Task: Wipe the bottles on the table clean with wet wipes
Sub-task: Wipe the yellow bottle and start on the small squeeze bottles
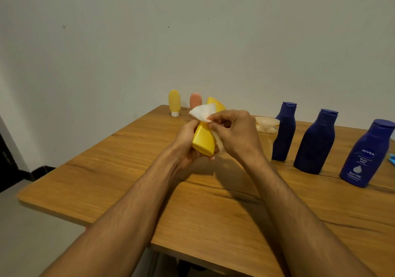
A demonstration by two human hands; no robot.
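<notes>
Yellow bottle (204, 141) is being gripped at base by L hand (184, 140), long axis tilting away; wet wipe (202, 112) is being pinched at bottle's mid by R hand (235, 135).

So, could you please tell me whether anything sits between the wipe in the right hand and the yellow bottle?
Nothing visible does. The left hand grips the yellow bottle above the table, and the right hand pinches the wet wipe directly against the bottle.
</notes>
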